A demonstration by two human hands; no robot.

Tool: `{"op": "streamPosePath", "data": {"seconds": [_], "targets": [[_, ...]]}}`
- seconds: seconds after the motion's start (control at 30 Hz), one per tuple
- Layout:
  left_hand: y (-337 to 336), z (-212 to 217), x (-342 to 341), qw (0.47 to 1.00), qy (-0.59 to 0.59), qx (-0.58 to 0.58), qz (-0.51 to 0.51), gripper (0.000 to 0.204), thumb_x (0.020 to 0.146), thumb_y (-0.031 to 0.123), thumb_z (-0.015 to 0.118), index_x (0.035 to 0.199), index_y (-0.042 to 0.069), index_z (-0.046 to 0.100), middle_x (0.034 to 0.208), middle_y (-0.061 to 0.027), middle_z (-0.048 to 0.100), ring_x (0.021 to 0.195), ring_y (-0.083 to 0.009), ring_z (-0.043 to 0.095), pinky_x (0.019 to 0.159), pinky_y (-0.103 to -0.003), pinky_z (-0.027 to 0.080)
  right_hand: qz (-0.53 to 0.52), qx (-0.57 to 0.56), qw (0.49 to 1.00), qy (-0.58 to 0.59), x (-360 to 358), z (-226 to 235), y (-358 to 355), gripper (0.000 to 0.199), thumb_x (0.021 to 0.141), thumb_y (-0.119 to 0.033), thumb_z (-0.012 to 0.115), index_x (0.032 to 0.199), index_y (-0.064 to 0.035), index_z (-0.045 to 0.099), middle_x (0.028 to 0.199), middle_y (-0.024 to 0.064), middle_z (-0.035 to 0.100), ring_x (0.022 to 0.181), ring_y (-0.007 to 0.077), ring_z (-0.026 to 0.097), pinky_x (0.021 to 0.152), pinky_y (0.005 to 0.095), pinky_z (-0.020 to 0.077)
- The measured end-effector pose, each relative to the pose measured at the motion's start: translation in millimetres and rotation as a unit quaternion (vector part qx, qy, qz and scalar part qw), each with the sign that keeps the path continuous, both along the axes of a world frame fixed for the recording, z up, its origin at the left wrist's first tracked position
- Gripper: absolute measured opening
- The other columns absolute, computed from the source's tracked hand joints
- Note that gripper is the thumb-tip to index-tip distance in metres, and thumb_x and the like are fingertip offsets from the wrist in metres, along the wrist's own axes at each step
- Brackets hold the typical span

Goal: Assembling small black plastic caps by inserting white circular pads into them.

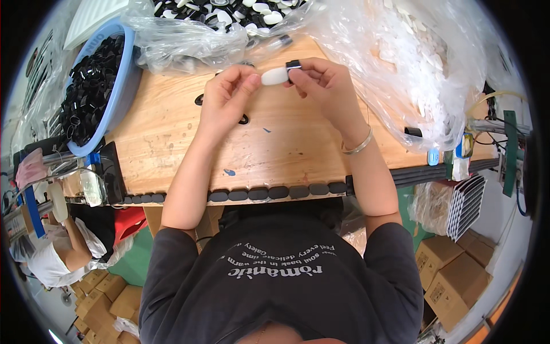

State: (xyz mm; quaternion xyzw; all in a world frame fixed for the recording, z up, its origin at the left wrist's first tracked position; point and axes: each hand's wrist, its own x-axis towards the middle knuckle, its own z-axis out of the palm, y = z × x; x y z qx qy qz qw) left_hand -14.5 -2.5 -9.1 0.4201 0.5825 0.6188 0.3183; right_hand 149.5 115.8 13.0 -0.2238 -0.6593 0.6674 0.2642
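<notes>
Above the table's middle, a white oval plastic piece is held between my two hands. My left hand is closed, thumb and fingertips pinching the piece's left end. At the other end, my right hand grips a glossy black plastic part that meets the white piece; whether one sits inside the other I cannot tell. Close to my left hand lie a black oval ring and another black ring, partly covered by the wrist.
A blue basin of black parts stands at the left. Clear bags hold mixed black and white pieces at the back and white pieces at the right. Black oval pads line the near table edge. Another person is at the far left.
</notes>
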Motion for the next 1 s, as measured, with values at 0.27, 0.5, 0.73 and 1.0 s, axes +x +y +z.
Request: {"op": "streamPosePath", "data": {"seconds": [0.27, 0.5, 0.73, 1.0], "targets": [[-10, 21, -38, 0.998, -0.027, 0.046, -0.021, 0.025, 0.09, 0.019, 0.065, 0.107, 0.0, 0.064, 0.082, 0.0027, 0.06, 0.076, -0.0059, 0.053, 0.07, -0.021, 0.043, 0.09, 0.105, 0.962, -0.234, -8, 37, 41, 0.022, 0.089, -0.021, 0.065, 0.094, 0.0005, 0.067, 0.071, 0.0025, 0.066, 0.06, 0.005, 0.052, 0.055, 0.0192, 0.0422], [-22, 43, -15, 0.866, 0.475, -0.045, -0.148, 0.031, 0.069, 0.008, 0.074, 0.096, 0.004, 0.061, 0.087, -0.0133, 0.059, 0.083, -0.0331, 0.059, 0.072, -0.039, 0.048, -0.195, 0.441, 0.876, 0.021, -76, 81, 56, 0.053, 0.085, -0.023, 0.068, 0.123, 0.0058, 0.046, 0.106, 0.0255, 0.059, 0.084, 0.03, 0.064, 0.072, 0.0341, 0.0526], [-22, 29, -11, 0.867, 0.406, -0.184, -0.222, 0.024, 0.07, -0.001, 0.067, 0.09, 0.002, 0.055, 0.089, -0.0153, 0.057, 0.084, -0.0373, 0.058, 0.073, -0.041, 0.046, -0.321, 0.345, 0.875, -0.109, 77, 18, 143, 0.026, 0.083, -0.022, 0.072, 0.098, -0.0018, 0.067, 0.085, 0.006, 0.069, 0.075, 0.0134, 0.067, 0.063, 0.022, 0.0503], [-12, 35, -2, 0.901, 0.354, -0.119, -0.222, 0.02, 0.074, -0.004, 0.063, 0.092, 0.0, 0.057, 0.088, -0.0144, 0.057, 0.08, -0.0333, 0.059, 0.067, -0.039, 0.047, -0.179, 0.357, 0.782, -0.478, 221, 20, 167, 0.022, 0.071, -0.022, 0.072, 0.079, -0.0012, 0.069, 0.076, 0.0153, 0.069, 0.071, 0.0263, 0.068, 0.067, 0.0333, 0.0522]]}}
